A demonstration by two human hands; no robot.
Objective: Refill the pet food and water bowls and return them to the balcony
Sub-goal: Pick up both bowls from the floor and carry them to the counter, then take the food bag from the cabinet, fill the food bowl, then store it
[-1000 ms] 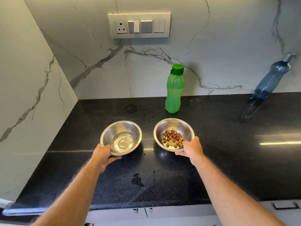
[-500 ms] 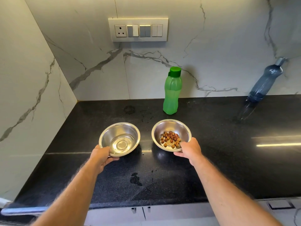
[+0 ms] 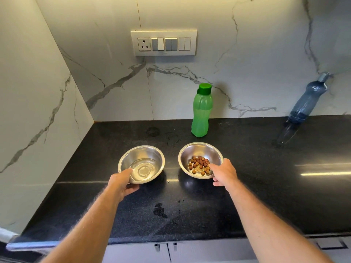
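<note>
Head cam, looking down at a black counter w/ marble wall behind. Two steel bowls side by side near the middle, close but not touching. Water bowl on the left, shallow clear water in the bottom. Food bowl on the right w/ a small heap of brown kibble in the bottom, mostly toward the near side. Left hand gripping the near rim of the water bowl, thumb over the edge on the inside, fingers curled under the outside. Right hand on the near-right rim of the food bowl, thumb tip over the edge right by the kibble, fingers wrapped down the outer wall; can't tell if either bowl is off the counter, both look tipped a bit. Green bottle w/ darker green cap standing upright behind the food bowl, against the wall. Dark grey bottle far right at the back, looks tilted, prob lens distortion. Switch plate w/ one socket up on the wall. Couple of wet spots on the counter btwn the forearms. Cabinet fronts under the front edge.
</note>
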